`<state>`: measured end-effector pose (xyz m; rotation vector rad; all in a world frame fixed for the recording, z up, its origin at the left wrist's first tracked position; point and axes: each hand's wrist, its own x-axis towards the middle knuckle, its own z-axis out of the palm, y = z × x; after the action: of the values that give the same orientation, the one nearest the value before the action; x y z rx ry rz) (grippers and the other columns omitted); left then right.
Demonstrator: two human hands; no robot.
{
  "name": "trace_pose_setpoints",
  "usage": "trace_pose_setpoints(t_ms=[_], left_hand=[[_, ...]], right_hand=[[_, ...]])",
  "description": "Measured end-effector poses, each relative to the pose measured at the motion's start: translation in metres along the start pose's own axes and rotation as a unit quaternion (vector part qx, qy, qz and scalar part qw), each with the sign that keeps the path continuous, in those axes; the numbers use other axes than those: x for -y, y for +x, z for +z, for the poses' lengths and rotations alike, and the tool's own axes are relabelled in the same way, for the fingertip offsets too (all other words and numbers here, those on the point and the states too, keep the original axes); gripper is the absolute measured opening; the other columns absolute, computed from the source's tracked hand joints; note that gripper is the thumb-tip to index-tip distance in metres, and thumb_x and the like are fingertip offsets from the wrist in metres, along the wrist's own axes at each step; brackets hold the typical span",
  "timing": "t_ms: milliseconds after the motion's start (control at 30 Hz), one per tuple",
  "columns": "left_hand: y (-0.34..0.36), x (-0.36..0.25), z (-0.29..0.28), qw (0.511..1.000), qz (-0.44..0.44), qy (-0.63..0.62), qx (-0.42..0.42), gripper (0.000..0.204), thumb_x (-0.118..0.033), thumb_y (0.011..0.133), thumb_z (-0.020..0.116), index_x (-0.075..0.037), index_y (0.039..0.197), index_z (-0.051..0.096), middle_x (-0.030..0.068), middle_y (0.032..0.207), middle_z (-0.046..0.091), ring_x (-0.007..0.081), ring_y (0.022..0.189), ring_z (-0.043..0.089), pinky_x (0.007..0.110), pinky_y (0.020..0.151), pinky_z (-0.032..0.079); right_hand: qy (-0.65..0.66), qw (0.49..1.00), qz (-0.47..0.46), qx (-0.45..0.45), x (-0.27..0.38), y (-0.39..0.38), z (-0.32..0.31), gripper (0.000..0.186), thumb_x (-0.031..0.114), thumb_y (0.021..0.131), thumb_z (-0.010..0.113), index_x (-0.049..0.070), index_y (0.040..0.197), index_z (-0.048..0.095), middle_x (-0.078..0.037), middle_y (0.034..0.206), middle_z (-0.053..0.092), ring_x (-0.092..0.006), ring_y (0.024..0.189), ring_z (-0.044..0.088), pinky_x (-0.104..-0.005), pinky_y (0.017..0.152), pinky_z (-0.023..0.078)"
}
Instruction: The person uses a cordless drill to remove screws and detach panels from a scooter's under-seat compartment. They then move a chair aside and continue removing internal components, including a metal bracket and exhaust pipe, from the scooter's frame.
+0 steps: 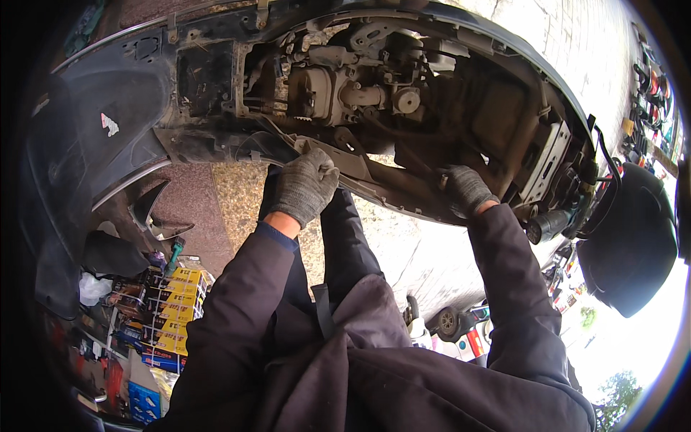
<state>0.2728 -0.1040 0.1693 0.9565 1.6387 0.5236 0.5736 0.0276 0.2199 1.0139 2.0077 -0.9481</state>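
Before me is a scooter with its upper covers off, so its dusty engine shows inside the open frame. My left hand, in a grey knit glove, is closed at the near edge of the body, beside a flat brownish strip. Its curled fingers hide whatever they pinch. Farther right, my right hand, gloved alike, has its fingers hooked over the rim of the dark side panel. Their tips are lost in shadow inside the body.
Black plastic bodywork curves away to the left. Below it lie a loose dark panel, a white plastic bag and stacked yellow boxes. A rounded black case juts out at the right. A vehicle wheel stands beyond my lap.
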Motion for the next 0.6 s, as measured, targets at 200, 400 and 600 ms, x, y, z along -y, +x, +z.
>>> trace_pose_setpoints(t_ms=[200, 400, 600], left_hand=[[0.0, -0.003, 0.013, 0.999, 0.028, 0.036, 0.016, 0.015, -0.003, 0.081, 0.068, -0.003, 0.088, 0.055, 0.0048, 0.074, 0.057, 0.0123, 0.067, 0.054, 0.027, 0.067, 0.049], [-0.019, 0.001, 0.014, 0.998, -0.034, -0.043, 0.012, 0.014, -0.002, 0.082, 0.067, -0.003, 0.091, 0.055, 0.0036, 0.079, 0.059, 0.0115, 0.073, 0.056, 0.026, 0.07, 0.049], [-0.036, 0.019, 0.006, 0.996, -0.074, -0.053, 0.003, 0.018, -0.011, 0.08, 0.07, -0.005, 0.093, 0.06, 0.0115, 0.082, 0.065, 0.0223, 0.074, 0.065, 0.032, 0.07, 0.053]], right_hand=[[-0.012, 0.996, -0.018, 0.085, 0.012, 0.011, -0.012, 0.027, 0.02, 0.077, 0.061, 0.008, 0.099, 0.07, -0.02, 0.091, 0.067, -0.0378, 0.087, 0.064, -0.0437, 0.076, 0.051], [-0.008, 0.986, 0.029, 0.162, 0.054, 0.047, -0.013, 0.034, 0.034, 0.076, 0.065, 0.007, 0.096, 0.071, -0.02, 0.091, 0.067, -0.037, 0.09, 0.064, -0.0418, 0.078, 0.05], [0.011, 0.965, 0.077, 0.252, 0.083, 0.069, -0.021, 0.033, 0.034, 0.087, 0.054, 0.011, 0.106, 0.069, -0.016, 0.097, 0.069, -0.0328, 0.091, 0.066, -0.04, 0.078, 0.051]])
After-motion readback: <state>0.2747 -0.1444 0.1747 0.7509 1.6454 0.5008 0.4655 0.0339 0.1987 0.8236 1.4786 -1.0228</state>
